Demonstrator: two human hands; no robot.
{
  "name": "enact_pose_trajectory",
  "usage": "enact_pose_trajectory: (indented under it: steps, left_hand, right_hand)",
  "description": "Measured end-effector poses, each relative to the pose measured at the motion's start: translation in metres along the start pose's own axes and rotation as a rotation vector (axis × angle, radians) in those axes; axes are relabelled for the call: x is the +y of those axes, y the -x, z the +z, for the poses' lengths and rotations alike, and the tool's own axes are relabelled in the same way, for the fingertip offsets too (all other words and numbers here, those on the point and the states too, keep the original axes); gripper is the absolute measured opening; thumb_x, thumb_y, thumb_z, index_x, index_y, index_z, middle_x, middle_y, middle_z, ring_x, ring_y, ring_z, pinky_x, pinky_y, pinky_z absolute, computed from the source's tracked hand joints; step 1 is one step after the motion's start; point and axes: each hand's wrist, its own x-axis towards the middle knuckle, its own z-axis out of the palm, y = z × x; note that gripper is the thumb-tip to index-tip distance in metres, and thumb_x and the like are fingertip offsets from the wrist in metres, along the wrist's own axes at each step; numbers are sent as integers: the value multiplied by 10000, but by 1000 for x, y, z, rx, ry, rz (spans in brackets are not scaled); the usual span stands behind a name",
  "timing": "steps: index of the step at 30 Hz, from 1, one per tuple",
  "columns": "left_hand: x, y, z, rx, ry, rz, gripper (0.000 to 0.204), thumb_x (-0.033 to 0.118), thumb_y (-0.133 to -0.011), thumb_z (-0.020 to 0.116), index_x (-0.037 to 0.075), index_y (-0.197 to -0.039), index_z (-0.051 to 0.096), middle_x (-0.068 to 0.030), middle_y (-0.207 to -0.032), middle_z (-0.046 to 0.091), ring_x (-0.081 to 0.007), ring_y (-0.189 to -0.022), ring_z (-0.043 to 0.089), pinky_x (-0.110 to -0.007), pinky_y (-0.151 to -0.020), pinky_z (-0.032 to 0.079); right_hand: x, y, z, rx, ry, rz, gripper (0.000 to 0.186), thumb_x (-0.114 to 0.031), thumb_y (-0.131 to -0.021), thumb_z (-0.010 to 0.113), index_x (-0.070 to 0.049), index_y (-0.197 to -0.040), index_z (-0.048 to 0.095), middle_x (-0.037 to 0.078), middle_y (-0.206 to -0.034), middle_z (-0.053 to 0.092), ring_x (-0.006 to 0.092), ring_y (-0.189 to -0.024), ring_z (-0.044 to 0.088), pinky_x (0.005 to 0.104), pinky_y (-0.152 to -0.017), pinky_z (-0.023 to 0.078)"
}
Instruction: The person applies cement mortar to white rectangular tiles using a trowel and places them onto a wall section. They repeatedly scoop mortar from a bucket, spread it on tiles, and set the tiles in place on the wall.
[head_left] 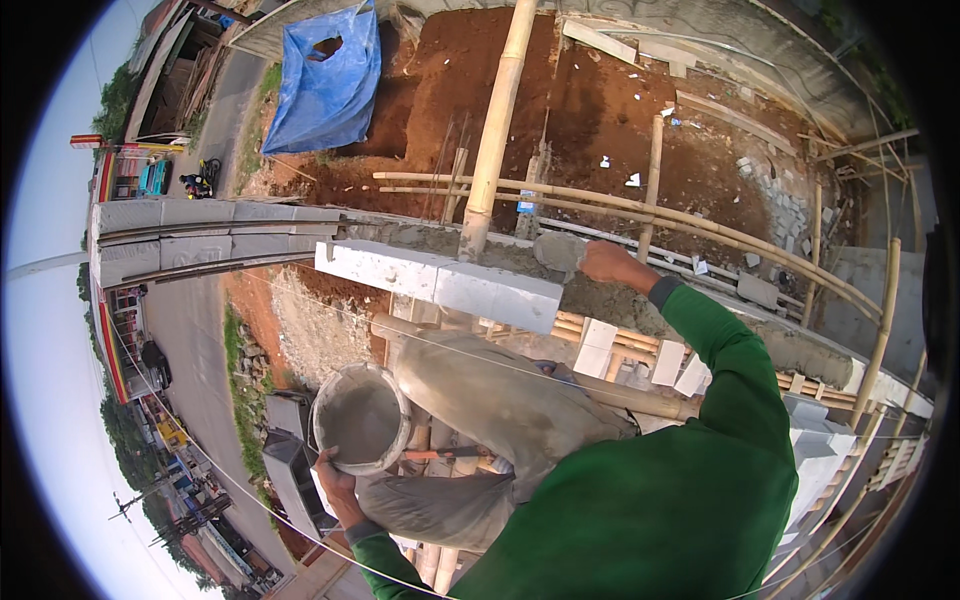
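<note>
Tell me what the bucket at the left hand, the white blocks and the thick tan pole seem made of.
Bucket: perhaps plastic, though its dull, grey-crusted rim leaves that open.
White blocks: probably lightweight concrete, matte, judging by their crisp edges and chalky-looking faces.
Thick tan pole: apparently bamboo, fairly smooth, with node-like rings.

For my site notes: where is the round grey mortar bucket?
In the head view, the bucket is below and left of centre, with the left hand at its rim and the grey-brown trousers to its right.
</note>
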Motion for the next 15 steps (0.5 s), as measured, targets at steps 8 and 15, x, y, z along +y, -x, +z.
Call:
enact_pose_trajectory:
  steps: [8,15]
  left_hand:
    - [2,-11,7,32,-21,16,365,61,-794,629,38,-1152,700,-101,-1179,718,-304,-1089,679,-447,-1038,532]
    - [0,-3,8,-10,-21,1,373,72,-778,637,27,-1144,695,-116,-1171,715,-319,-1093,675,-457,-1031,533]
  right_hand:
    - [-52,-32,0,-40,-154,34,350,-255,-892,601,80,-911,705,310,-1028,721,423,-891,722,516,-766,556]
    - [19,89,-22,-83,-40,264,510,-417,-934,614,3,-1216,681,272,-1186,705,446,-1139,662,524,-951,529]
